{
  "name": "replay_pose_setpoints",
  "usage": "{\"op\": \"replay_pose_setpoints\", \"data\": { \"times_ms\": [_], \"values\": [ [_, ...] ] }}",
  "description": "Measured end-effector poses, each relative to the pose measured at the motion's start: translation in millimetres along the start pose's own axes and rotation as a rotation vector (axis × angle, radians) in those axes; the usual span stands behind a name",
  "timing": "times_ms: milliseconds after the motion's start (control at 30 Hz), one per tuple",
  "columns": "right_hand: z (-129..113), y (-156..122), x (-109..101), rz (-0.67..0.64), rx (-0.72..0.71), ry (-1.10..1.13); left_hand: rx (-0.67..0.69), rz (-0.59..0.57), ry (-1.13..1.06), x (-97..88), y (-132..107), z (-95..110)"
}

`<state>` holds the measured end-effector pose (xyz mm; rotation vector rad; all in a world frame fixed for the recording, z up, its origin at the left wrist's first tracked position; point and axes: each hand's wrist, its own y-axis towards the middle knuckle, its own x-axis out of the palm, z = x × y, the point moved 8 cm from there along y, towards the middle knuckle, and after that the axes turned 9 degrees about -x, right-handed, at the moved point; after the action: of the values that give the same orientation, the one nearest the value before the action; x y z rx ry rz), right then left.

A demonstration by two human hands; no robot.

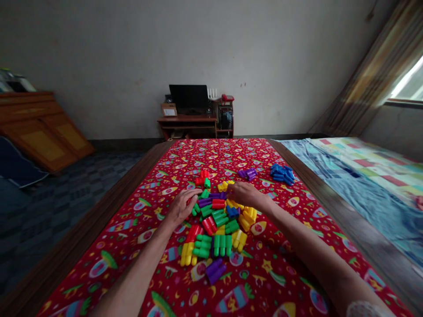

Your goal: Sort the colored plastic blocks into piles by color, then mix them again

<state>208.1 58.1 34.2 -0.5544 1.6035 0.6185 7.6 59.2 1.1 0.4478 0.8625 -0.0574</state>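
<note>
A heap of plastic building blocks [218, 220] in green, red, yellow, purple and blue lies on a red patterned cloth [264, 281]. My left hand [181, 204] rests on the heap's left edge, fingers curled over a red piece that is mostly hidden. My right hand [243, 193] reaches into the far side of the heap, fingers bent down onto blocks near a purple piece [218, 195]. What the right fingers hold is hidden. Farther off sit small sorted groups: red blocks [202, 177], purple blocks [247, 173] and blue blocks [282, 173].
The cloth covers a long wooden table [82, 246]. A bed with a checked sheet [370, 176] runs along the right. A desk with a monitor [189, 99] stands at the far wall. A wooden cabinet [42, 132] is at the left, a curtained window at the right.
</note>
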Motion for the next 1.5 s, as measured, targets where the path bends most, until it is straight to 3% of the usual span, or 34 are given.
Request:
{"op": "replay_pose_setpoints", "data": {
  "times_ms": [100,267,400,467,533,667,800,867,967,1067,1200,1300,1400,1500],
  "values": [
    [9.9,-3.2,1.2,0.014,0.003,0.052,0.0,0.0,0.002,-0.3,0.3,0.4],
    [25.4,7.6,13.2,-0.038,-0.019,0.346,0.004,-0.006,0.003,0.7,1.5,-1.5],
    [57.1,3.9,-6.3,0.122,0.026,0.49,-0.002,-0.004,0.002,1.0,2.1,-3.7],
    [79.8,-5.8,-22.1,0.215,0.074,0.429,0.0,-0.006,0.002,1.5,2.3,-4.5],
    [98.4,-15.2,-29.8,0.225,0.123,0.311,0.001,-0.005,0.004,1.9,2.4,-5.3],
    [117.2,-25.1,-20.5,0.133,0.249,0.126,0.001,0.001,0.005,1.7,2.3,-6.1],
    [123.1,-35.6,-23.1,0.214,0.46,-0.02,-0.001,-0.007,0.007,0.7,1.5,-4.3],
    [116.2,-37.5,-29.9,0.263,0.488,-0.055,0.001,-0.008,0.008,0.3,0.9,-3.0],
    [85.9,-27.6,-38.7,0.362,0.35,0.043,-0.002,0.0,0.005,0.5,0.3,-3.2],
    [31.8,-3.1,-29.5,0.335,0.018,0.266,-0.015,0.013,-0.001,1.0,0.2,-5.4],
    [-36.6,17.2,0.6,0.099,-0.413,0.322,0.0,0.011,-0.004,0.5,-0.1,-2.2],
    [-43.0,17.9,8.5,0.047,-0.442,0.291,0.01,-0.005,-0.007,-0.2,-0.2,2.1],
    [-30.3,12.6,1.0,0.076,-0.373,0.313,0.007,-0.006,-0.008,-0.8,0.0,2.8],
    [-19.7,7.1,-3.1,0.023,-0.331,0.348,0.006,-0.001,-0.008,0.1,0.5,-0.1]
  ]
}}
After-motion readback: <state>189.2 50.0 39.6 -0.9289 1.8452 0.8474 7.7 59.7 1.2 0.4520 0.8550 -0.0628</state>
